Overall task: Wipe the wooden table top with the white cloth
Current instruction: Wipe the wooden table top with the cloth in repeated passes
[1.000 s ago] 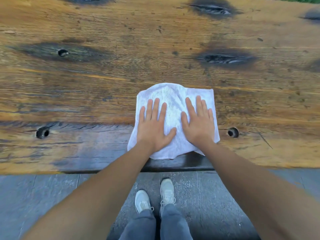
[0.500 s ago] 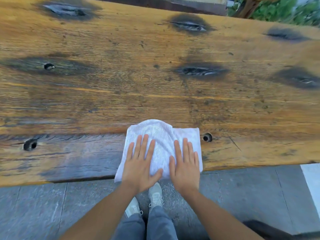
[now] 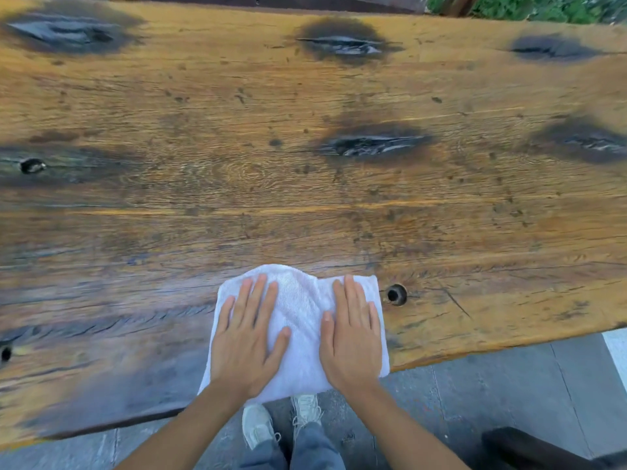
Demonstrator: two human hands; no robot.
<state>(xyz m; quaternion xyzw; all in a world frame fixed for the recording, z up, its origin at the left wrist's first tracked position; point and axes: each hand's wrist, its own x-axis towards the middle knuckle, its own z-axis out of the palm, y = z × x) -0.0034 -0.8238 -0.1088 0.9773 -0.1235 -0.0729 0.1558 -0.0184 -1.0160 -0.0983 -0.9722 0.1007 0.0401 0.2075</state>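
A white cloth (image 3: 300,310) lies flat at the near edge of the wooden table top (image 3: 305,184), its near hem hanging over the edge. My left hand (image 3: 249,337) presses on the cloth's left half with straight, spread fingers. My right hand (image 3: 351,334) presses flat on the right half beside it. The wood is orange-brown with dark knots and burnt-looking patches.
A round hole (image 3: 396,294) sits in the wood just right of the cloth; further holes (image 3: 32,165) lie at the left. Grey paving (image 3: 509,385) runs below the table edge, with my shoes (image 3: 258,425) and a dark bench (image 3: 529,446) at the lower right.
Both hands have drawn the cloth back toward me, from mid-board to the near edge. The view has tilted up, showing more of the far table side.
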